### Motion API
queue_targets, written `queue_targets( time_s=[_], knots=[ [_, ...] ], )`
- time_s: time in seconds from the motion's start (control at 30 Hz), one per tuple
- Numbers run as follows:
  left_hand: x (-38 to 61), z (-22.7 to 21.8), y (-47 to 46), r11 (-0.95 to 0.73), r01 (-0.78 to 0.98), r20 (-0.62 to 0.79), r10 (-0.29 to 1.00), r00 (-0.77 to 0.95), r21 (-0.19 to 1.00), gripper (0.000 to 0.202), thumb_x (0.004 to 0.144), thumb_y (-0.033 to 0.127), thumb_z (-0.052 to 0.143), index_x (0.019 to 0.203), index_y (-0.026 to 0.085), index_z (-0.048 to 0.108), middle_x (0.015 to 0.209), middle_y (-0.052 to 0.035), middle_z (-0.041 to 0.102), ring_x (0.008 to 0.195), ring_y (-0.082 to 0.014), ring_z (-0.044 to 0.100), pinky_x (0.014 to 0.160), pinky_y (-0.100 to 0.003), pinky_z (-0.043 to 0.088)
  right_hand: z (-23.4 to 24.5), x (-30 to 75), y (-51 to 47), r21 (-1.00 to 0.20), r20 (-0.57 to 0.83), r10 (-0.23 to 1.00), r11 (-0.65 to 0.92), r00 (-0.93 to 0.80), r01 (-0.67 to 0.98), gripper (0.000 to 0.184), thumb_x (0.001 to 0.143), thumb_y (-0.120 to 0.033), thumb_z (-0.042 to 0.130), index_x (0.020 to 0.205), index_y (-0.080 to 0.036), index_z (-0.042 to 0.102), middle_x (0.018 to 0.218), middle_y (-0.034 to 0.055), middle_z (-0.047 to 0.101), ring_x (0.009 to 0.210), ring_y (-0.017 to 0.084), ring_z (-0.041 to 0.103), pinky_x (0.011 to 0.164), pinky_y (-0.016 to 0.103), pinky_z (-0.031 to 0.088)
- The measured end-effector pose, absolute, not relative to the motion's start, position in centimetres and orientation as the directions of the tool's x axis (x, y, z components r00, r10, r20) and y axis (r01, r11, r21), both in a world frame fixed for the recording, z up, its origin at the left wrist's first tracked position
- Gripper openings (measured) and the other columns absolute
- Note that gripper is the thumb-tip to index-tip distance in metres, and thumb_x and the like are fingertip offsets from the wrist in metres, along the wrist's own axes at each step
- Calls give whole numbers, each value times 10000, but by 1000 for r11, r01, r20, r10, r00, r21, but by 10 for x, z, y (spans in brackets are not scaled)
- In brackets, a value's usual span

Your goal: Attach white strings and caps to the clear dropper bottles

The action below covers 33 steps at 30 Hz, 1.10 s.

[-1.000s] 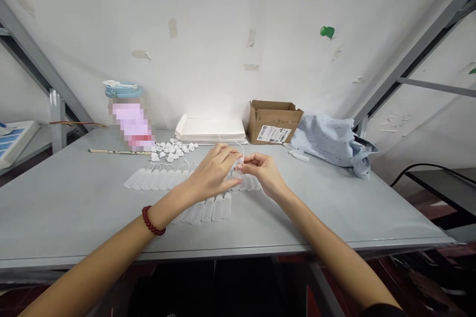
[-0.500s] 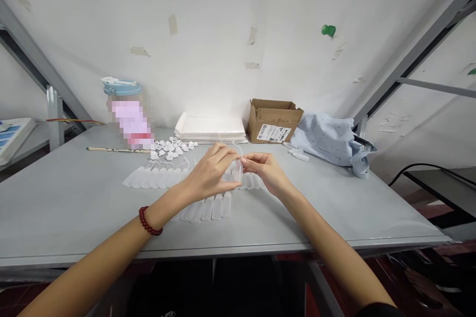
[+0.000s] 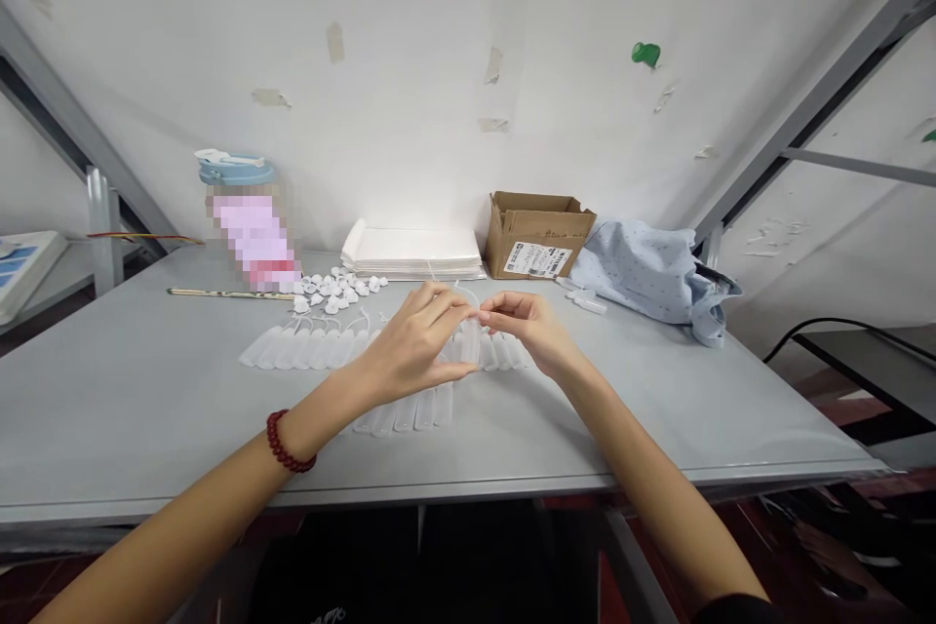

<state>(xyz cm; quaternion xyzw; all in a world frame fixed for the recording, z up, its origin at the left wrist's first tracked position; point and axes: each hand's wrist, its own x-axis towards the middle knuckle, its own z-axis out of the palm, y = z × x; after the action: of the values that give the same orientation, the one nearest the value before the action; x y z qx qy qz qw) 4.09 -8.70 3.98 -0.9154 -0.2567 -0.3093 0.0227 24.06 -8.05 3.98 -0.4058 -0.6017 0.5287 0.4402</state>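
Note:
Between thumb and fingers, my left hand [image 3: 416, 341] holds a small translucent plastic bottle [image 3: 472, 345] upright above the table. My right hand [image 3: 533, 327] pinches at the top of that bottle, its thumb and index finger closed there; the fingers hide the neck. A thin pale strand curves up behind the fingers. Beyond and left of my hands lies a row of similar bottles [image 3: 299, 349] with thin strands at their tops. A second group of bottles [image 3: 416, 411] lies nearer, partly under my left wrist. Several small white caps [image 3: 336, 289] are heaped behind the row.
On the grey table [image 3: 161, 419] stand a blue-lidded cup [image 3: 235, 171], a stack of white sheets or envelopes [image 3: 413, 249] and an open cardboard box [image 3: 539, 234]. Pale blue cloth [image 3: 643, 273] lies right of it, with loose bottles [image 3: 587, 301] beside it. Chopsticks [image 3: 226, 293] lie left.
My right hand has shifted slightly and its fingers curl more at the bottle's top. My left hand keeps its hold. The view has moved a little.

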Motion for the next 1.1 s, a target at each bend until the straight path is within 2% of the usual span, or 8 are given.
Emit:
queue_targets(
  time_s=[0.17,0.4,0.9,1.0,1.1],
  knots=[
    [40,40,-93,-875,461,591,451,669,146,422,796,352,679,1135,143,542,1080,-108,598,1048,-264,453,893,-403,418,40,243,-81,-994,98,918,106,-384,0,122,718,-266,696,758,-161,649,736,-15,587,691,105,517,705,266,398],
    [42,41,-98,-856,482,604,487,631,187,451,781,360,697,1139,145,528,1079,-115,594,1009,-264,472,859,-409,430,42,244,-81,-995,91,934,97,-345,2,63,709,-215,673,712,-166,634,660,-21,599,675,114,547,716,275,410],
    [46,39,-103,-810,512,543,577,610,285,401,780,373,691,1076,170,512,998,-80,606,910,-232,522,794,-386,417,43,249,-82,-990,64,920,106,-387,88,131,717,-273,686,761,-160,636,745,4,627,740,129,566,724,278,428],
    [48,39,-106,-803,526,507,589,629,280,405,778,392,687,1070,170,517,1003,-82,606,936,-244,511,793,-389,414,44,252,-82,-987,28,906,91,-423,129,110,713,-257,679,744,-160,637,720,4,626,723,130,570,700,273,433],
    [48,36,-109,-802,536,447,595,668,265,417,767,417,692,1057,171,522,1010,-83,606,961,-254,495,781,-382,413,46,255,-82,-977,-73,866,37,-494,210,73,696,-222,661,717,-155,642,678,1,624,661,120,561,649,263,441]
  ],
)
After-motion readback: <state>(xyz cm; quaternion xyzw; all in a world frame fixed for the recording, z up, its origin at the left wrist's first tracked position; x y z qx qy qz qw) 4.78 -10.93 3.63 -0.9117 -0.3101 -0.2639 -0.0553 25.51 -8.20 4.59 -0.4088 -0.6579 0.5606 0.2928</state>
